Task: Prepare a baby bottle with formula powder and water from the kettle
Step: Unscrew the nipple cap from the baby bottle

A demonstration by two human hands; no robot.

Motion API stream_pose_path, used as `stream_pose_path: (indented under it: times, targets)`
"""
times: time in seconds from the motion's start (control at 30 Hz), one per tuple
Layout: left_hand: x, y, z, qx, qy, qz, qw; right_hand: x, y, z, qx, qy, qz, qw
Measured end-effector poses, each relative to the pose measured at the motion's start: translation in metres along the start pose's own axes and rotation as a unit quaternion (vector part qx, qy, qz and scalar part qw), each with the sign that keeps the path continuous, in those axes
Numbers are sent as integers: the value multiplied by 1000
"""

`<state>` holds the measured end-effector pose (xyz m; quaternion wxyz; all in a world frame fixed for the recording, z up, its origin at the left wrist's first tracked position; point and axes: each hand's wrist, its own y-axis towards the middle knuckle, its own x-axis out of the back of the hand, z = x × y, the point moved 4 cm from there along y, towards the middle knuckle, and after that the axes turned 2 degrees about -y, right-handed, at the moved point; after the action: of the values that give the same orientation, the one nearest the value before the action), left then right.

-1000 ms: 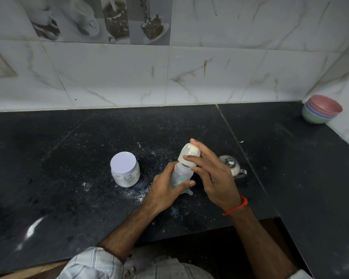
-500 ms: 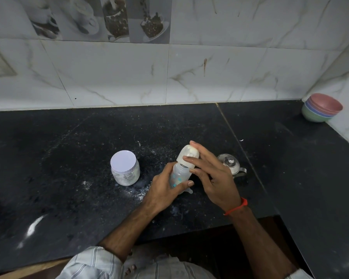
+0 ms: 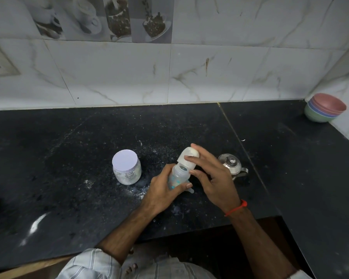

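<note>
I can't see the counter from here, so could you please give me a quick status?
Left hand grips bottle. Right hand holds cap, tilted off the open neck. Jar lidded; kettle behind right hand.

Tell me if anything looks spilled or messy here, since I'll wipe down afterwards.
Yes. White powder is scattered on the black counter, thickest between the lidded powder jar and the baby bottle, with another white smear near the front left edge. Nothing else looks odd.
</note>
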<state>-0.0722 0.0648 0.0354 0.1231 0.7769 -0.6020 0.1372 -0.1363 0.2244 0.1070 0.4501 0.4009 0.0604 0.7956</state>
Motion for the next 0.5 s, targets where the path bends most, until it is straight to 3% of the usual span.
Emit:
stream_pose_path:
  times: [0.07,0.13,0.27,0.33,0.37,0.43,0.5]
  targets:
    - [0,-1,3,1,1,0,1000,-3,0,-10,-62,80,-17,995]
    - [2,-2,5,4,1,-5,1000,-6,0,-17,-166,247,-57,953]
    - [6,-5,8,18,6,-16,1000,-17,-3,-30,-320,465,-140,814]
    - [11,-9,12,26,9,-28,999,-22,-3,-41,-385,539,-146,735]
    - [13,-11,14,29,10,-32,999,-25,-3,-45,-409,551,-140,714]
    - [18,-16,17,37,9,-44,998,-32,-3,-53,-434,542,-121,709]
    - [23,-20,19,46,7,-60,997,-39,1,-55,-423,526,-94,732]
